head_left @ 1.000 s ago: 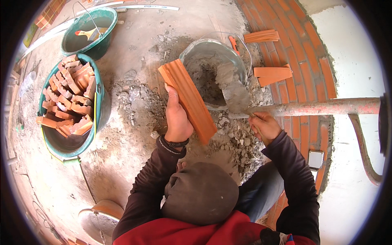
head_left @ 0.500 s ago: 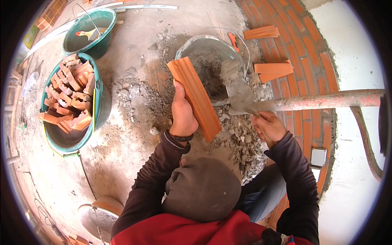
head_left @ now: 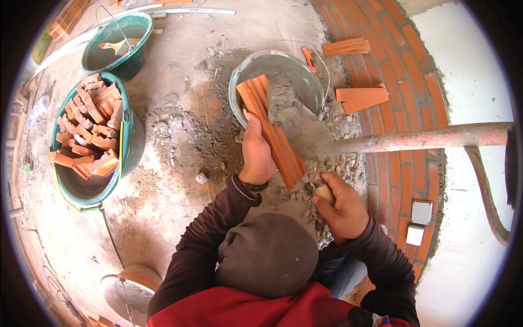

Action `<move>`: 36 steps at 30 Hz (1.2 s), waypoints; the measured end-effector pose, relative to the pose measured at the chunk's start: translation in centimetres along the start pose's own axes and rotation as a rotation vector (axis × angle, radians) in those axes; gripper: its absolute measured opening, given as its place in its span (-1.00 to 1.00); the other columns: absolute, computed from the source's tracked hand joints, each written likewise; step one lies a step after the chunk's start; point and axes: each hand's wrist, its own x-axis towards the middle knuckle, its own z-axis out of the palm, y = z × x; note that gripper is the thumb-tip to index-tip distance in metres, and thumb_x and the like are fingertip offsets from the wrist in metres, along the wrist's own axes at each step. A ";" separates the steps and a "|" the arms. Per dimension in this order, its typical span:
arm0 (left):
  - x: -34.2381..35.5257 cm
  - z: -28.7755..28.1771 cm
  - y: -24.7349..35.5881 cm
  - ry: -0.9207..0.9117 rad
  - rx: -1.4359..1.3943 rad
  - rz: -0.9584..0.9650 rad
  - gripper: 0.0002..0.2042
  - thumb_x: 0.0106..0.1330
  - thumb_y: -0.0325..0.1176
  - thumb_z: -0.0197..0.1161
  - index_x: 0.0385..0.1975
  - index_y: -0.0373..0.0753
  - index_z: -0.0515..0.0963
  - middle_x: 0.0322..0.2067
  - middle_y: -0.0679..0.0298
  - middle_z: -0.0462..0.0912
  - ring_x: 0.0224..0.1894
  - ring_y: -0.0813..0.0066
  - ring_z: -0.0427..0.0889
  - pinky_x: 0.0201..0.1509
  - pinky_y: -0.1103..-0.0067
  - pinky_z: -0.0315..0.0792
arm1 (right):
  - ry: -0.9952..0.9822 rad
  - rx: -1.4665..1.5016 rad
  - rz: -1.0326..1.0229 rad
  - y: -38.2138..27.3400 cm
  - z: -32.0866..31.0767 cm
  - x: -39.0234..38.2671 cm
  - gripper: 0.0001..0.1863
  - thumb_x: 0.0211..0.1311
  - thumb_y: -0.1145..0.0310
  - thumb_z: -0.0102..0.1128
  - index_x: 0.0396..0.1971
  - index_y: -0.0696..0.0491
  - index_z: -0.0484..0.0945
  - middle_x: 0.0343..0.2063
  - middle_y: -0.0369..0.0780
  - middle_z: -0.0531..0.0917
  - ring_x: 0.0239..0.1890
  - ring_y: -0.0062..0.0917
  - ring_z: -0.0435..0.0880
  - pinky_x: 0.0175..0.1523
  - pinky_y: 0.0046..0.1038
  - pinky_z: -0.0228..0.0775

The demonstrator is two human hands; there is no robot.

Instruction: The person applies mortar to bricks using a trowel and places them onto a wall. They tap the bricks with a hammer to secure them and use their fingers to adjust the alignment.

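My left hand [head_left: 256, 155] is closed on a long orange clay brick tile [head_left: 283, 155], held tilted with its far end over the mortar bucket. In my right hand [head_left: 346, 210] is the pale wooden handle of a trowel [head_left: 313, 136]. Grey mortar [head_left: 286, 103] is heaped on the blade's far end, right beside the tile's ribbed face and partly in front of it. Beneath them stands the round mortar bucket [head_left: 235, 87], whose contents are largely hidden by the tile and trowel.
Left, a green bucket [head_left: 129, 141] holds broken brick pieces; behind it another green bucket [head_left: 144, 49] contains a brush. Loose tiles [head_left: 359, 95] lie on brickwork [head_left: 406, 131] at right. A rusty metal pole [head_left: 425, 139] juts in from the right. Rubble [head_left: 174, 131] litters the floor.
The trowel and its mortar have swung left and nearer, up against the tile. My right hand has come down and left. The tile has turned, showing its ribbed face more.
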 end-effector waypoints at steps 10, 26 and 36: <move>0.2 -2.1 -1.5 -0.096 -0.074 -0.039 -0.39 0.46 0.22 -0.30 0.12 -0.20 0.35 -0.07 0.22 0.53 -0.05 0.32 0.54 0.06 0.31 0.46 | 0.003 0.003 -0.060 -1.7 1.6 0.2 -0.46 0.11 0.50 0.16 0.10 0.26 0.24 -0.34 0.01 0.54 -0.25 -0.19 0.64 -0.19 -0.31 0.43; -0.5 -1.7 -1.1 -0.156 -0.048 -0.070 -0.37 0.46 0.21 -0.31 0.22 -0.22 0.27 0.07 0.19 0.48 0.07 0.28 0.51 0.15 0.28 0.43 | 0.022 0.133 0.037 -2.4 0.9 -1.9 -0.46 0.18 0.55 0.14 0.17 0.25 0.22 -0.41 -0.21 0.53 -0.63 -0.64 0.53 -0.55 -0.55 0.38; -1.0 -1.1 -0.6 -0.168 -0.094 -0.049 -0.41 0.53 0.09 -0.42 0.21 -0.30 0.28 0.11 0.20 0.47 0.09 0.40 0.52 0.21 0.42 0.41 | 0.010 0.297 0.138 -2.8 0.8 -2.3 -0.44 0.19 0.57 0.12 0.19 0.27 0.19 -0.43 -0.26 0.53 -0.62 -0.66 0.51 -0.54 -0.58 0.39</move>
